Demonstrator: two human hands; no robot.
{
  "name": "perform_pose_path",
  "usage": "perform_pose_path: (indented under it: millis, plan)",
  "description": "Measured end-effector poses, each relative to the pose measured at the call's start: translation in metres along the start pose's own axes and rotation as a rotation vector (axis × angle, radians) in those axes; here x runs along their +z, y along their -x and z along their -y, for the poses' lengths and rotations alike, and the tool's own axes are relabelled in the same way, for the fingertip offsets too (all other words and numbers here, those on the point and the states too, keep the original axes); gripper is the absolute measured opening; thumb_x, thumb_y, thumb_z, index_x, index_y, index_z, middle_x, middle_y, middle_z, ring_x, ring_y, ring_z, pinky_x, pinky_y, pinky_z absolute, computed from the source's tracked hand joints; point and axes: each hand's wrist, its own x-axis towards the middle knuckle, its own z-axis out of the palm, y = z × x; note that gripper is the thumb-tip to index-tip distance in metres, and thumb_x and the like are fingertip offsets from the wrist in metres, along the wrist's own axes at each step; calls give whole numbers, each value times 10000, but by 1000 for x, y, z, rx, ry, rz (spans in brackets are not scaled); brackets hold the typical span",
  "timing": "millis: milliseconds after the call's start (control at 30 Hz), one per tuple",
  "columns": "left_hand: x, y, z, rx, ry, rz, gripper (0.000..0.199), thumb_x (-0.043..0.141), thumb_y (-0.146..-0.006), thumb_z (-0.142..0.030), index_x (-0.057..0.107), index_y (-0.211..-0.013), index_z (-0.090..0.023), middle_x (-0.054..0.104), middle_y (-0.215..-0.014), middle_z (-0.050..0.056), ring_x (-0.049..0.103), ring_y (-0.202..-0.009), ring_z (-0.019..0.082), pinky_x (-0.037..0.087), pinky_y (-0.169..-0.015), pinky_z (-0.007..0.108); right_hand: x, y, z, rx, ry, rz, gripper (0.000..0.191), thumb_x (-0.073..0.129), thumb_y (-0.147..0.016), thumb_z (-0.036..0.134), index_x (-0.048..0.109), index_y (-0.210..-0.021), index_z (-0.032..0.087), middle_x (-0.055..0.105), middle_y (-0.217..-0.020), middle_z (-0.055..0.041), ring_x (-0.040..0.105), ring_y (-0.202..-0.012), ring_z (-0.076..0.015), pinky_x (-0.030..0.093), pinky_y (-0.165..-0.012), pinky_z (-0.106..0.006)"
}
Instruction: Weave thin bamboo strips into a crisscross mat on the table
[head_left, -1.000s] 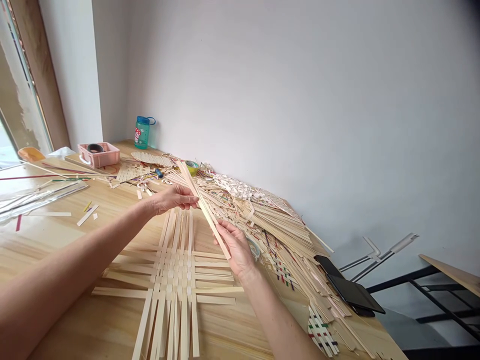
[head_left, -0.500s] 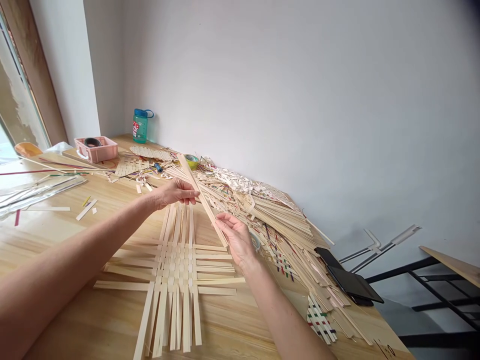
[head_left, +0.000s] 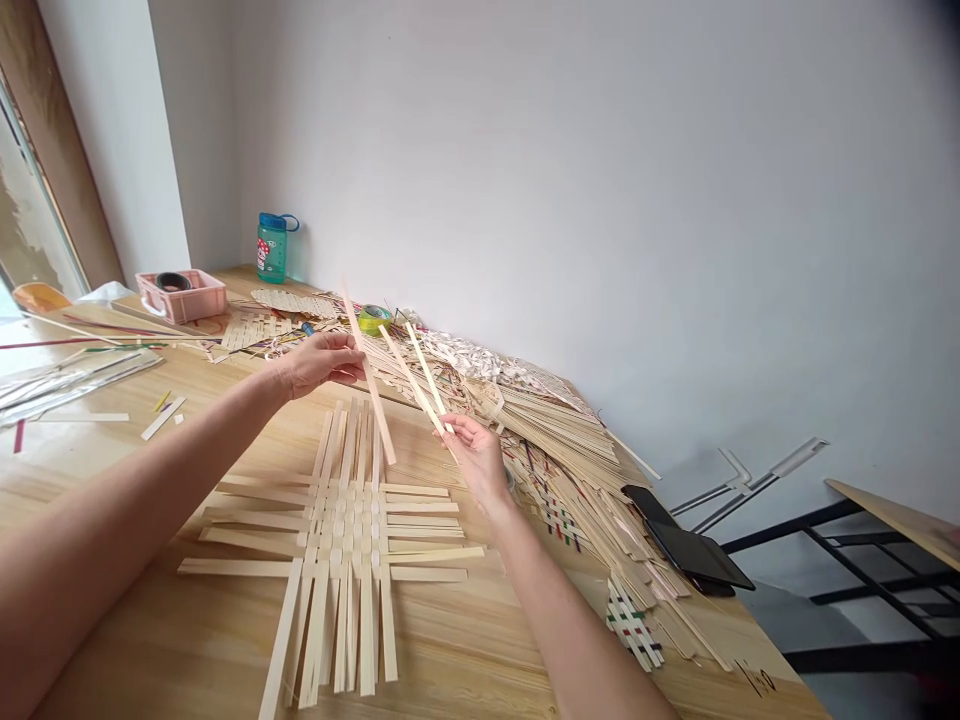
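Note:
Between thumb and fingers, my left hand (head_left: 324, 360) pinches a pale flat wooden strip (head_left: 377, 402), tilted with its upper end away from me. My right hand (head_left: 476, 452) grips two similar strips (head_left: 417, 376), which fan apart toward their far ends. Below both hands, a woven mat of pale strips (head_left: 345, 525) lies flat on the wooden table (head_left: 465, 650). Its middle is a tight over-and-under weave, and loose strip ends stick out on all four sides. Neither hand touches the mat.
A heap of loose strips (head_left: 555, 425) runs along the wall, with a yellow-green tape roll (head_left: 373, 320). At the back left stand a pink basket (head_left: 196, 298) and a teal bottle (head_left: 271, 255). Dark tablets (head_left: 694, 558) rest at the table's right edge, near a small coloured woven piece (head_left: 634, 625).
The strips held together between both hands are now separated. My left hand has moved up and left with one strip, while two stay in my right hand.

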Motion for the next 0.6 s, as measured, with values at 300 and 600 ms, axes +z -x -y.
perform_pose_path:
  millis: [300, 600]
  plan:
    - [-6, 2, -20, 28, 152, -140, 184, 743, -745, -129, 559, -759, -134, 706, -703, 78, 685, -615, 147, 538, -618, 239, -7, -8, -14, -103, 241, -24, 264, 590, -668, 239, 730, -888, 205, 748, -1062, -75, 673, -994, -246, 493, -964, -432]
    - [-8, 19, -49, -2, -348, 214, 119, 777, -741, -236, 699, -739, -145, 672, -705, 55, 563, -580, 107, 438, -562, 226, 0, 5, 17, -188, 298, 73, 265, 610, -780, 370, 727, -918, 177, 747, -921, -87, 680, -839, -220, 528, -780, -362]
